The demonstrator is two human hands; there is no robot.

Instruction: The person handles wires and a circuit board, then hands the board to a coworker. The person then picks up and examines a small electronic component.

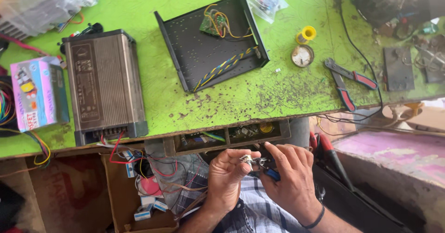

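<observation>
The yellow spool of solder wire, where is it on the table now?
In the head view the yellow spool stands on the green table, right of the open black metal case and just above the small round tin.

My hands work a small metal part below the edge of the green table.

My left hand pinches a small silvery part between its fingertips, and my right hand holds blue-handled pliers against it, both over my checked shirt. Up on the table lie an open black metal tray with a green circuit board and twisted wires, a ribbed grey power supply, a yellow solder spool and a red-handled wire stripper.
</observation>
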